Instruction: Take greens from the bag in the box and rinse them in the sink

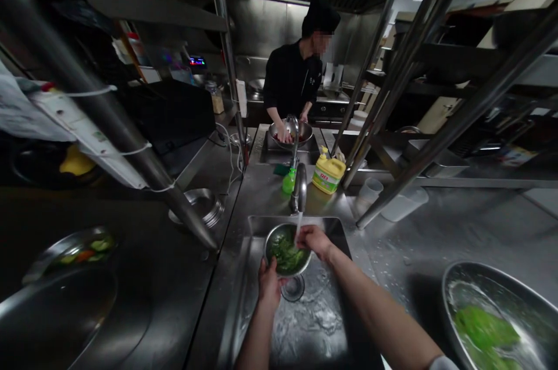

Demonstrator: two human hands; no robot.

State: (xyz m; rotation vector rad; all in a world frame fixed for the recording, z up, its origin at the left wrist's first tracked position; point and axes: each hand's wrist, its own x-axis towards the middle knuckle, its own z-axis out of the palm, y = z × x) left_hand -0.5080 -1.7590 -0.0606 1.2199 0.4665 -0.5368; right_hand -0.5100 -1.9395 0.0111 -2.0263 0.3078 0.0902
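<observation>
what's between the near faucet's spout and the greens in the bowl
In the head view, a stream of water runs from the faucet toward the greens, with the right hand at its lower end.

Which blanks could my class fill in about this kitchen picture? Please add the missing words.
The left hand holds a bowl with contents coloured ____.
The faucet above the sink is turned ____.
In this view, the yellow jug stands to the ____ of the green bottle.
The hat on the co-worker is coloured ____.

Missing words: green; on; right; black.
</observation>
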